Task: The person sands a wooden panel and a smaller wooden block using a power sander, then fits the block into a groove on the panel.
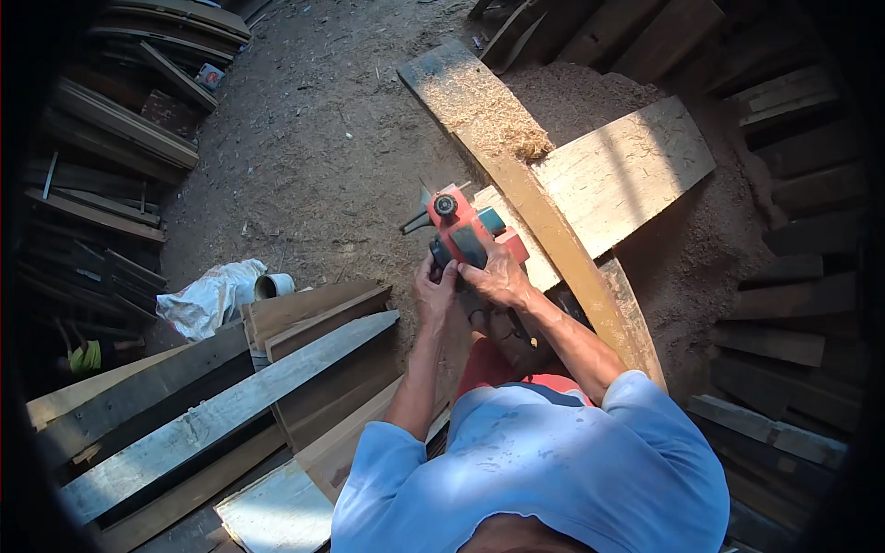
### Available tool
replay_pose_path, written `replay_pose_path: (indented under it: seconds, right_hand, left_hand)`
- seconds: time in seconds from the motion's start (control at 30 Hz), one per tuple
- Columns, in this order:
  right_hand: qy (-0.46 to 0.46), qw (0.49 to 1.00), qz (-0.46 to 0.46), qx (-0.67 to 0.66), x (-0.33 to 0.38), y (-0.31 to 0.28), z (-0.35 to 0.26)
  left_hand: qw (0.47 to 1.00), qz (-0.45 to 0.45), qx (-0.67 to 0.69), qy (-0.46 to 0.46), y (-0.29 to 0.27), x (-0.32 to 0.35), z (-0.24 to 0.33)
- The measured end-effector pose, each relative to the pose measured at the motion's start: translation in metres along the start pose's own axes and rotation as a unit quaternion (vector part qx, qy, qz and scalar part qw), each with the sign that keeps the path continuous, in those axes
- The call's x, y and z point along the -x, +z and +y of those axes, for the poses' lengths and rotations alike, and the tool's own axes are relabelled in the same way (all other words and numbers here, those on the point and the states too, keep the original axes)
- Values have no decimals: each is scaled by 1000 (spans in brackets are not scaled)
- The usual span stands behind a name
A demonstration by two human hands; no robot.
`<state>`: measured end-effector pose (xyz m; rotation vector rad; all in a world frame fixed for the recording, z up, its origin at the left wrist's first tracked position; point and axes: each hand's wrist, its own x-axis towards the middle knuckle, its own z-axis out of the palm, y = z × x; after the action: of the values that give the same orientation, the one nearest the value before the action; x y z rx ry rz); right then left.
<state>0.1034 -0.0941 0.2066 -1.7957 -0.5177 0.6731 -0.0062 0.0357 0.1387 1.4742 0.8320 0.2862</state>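
A red electric hand planer (449,214) with a round black knob on top is held in front of my body, left of the long brown plank. My left hand (435,291) is closed on its black near end. My right hand (501,276) grips its near right side, the thumb close to my left one. The planer partly hides the fingers of both hands. Beside it, the brown plank (559,230) slants across a wide pale board (630,175), with a heap of shavings (502,124) on its far part.
Stacked boards (129,124) line the left side, and more timber (797,276) lies along the right. At the near left are a long grey plank (230,405), a white sack (210,300) and a pale cylindrical container (274,286). Sawdust (691,240) covers the ground right of the plank.
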Motion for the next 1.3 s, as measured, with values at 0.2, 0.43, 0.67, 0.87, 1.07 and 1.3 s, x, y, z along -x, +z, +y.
replay_pose_path:
  seconds: [0.2, 0.43, 0.67, 0.87, 1.07, 1.3]
  right_hand:
    - [36, 999, -31, -21, -47, 0, -50]
    - [31, 999, -11, -5, 44, -11, -18]
    - [93, 995, -35, 12, 142, -27, 4]
    - [67, 997, -29, -4, 73, -13, 0]
    - [32, 999, -21, 4, -31, 3, -22]
    - [20, 1000, -4, 4, -11, 1, -8]
  left_hand:
    - [999, -23, 17, 41, -12, -48, 44]
    - [998, -4, 49, 28, 11, 42, -19]
    - [998, 8, -55, 7, 27, 145, -44]
    - [1000, 25, -12, 13, 17, 78, -18]
    - [999, 1, -15, 36, -6, -35, 29]
    - [998, -5, -26, 49, 1, -7, 18]
